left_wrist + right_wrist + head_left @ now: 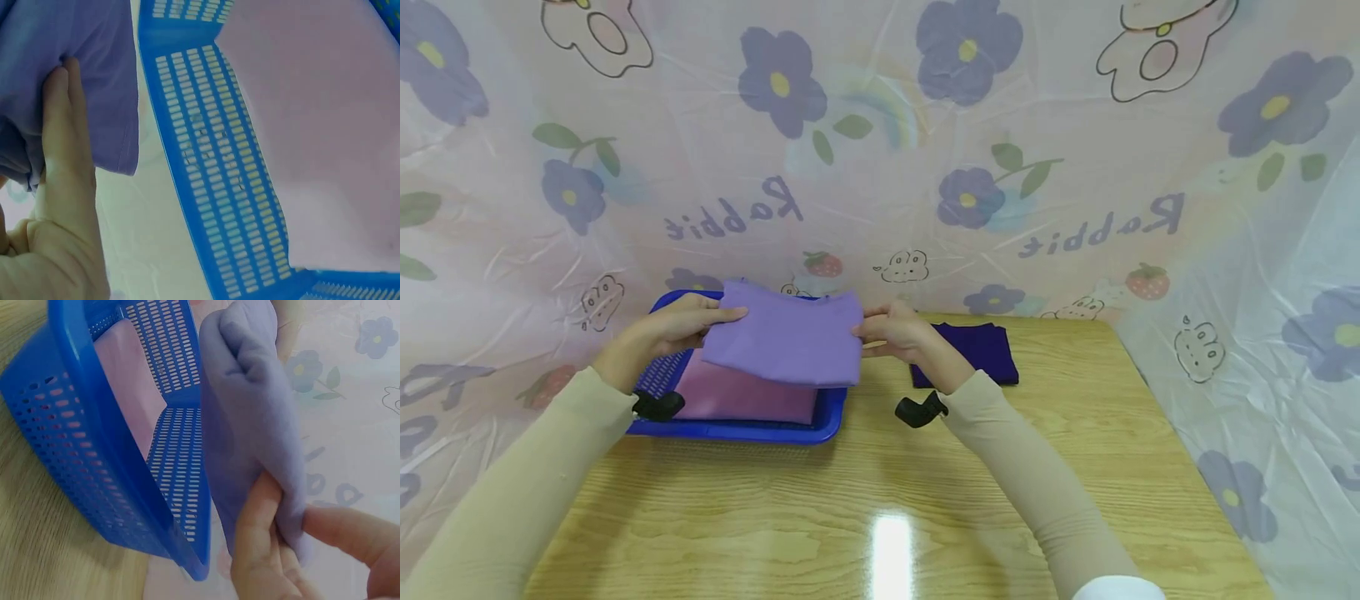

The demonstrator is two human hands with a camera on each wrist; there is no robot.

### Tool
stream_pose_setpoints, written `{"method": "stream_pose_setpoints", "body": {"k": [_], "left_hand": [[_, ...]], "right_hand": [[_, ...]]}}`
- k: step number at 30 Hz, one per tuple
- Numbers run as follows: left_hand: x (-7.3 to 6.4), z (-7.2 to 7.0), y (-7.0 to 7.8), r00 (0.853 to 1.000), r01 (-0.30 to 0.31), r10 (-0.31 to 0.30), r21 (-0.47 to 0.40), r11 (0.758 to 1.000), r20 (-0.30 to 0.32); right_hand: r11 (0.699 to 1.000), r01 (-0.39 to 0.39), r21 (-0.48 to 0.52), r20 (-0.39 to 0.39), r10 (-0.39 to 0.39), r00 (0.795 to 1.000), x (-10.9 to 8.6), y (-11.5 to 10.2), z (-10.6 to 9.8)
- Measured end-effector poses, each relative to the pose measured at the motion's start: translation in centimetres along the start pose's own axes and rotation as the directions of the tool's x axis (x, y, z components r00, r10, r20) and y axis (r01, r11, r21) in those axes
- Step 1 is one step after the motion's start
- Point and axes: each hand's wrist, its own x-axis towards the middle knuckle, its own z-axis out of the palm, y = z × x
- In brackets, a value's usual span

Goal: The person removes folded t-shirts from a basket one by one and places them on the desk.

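Observation:
A folded lavender cloth [786,337], perhaps a garment, is held up between both hands above a blue plastic basket [737,431]. My left hand [677,323] pinches its left edge, thumb on top and fingers underneath. At the opposite edge, my right hand [898,333] grips the cloth between thumb and fingers; the right wrist view shows the thick folded layers [250,419] there. Inside the basket lies a folded pink cloth [741,393], partly hidden in the head view by the lavender one. The left wrist view shows the pink cloth [325,131] lying flat beside the perforated basket wall.
On the wooden table [865,500], a folded dark purple cloth [973,354] lies to the right of the basket, partly behind my right wrist. A patterned curtain [880,167] with flowers and rabbits hangs right behind the table and along its sides.

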Motion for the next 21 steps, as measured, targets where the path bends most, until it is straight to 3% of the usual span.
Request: {"method": "stream_pose_setpoints", "body": {"k": [6, 14, 21], "left_hand": [[0.1, 1.7, 0.9, 0.999, -0.004, 0.007, -0.079, 0.997, 0.04], [0.1, 4.3, 1.7, 0.996, -0.034, 0.041, -0.091, 0.995, 0.078], [0.2, 6.6, 2.4, 0.991, -0.07, 0.087, -0.152, 0.986, 0.104]], "right_hand": [[0.999, 0.036, -0.005, 0.023, -0.035, 0.999, -1.6, -0.3, -1.7], [0.998, 0.05, -0.036, 0.044, -0.049, 0.998, -3.9, -0.4, -4.1], [0.996, 0.079, -0.029, 0.06, -0.077, 0.995, -6.1, -0.1, -6.2]]}}
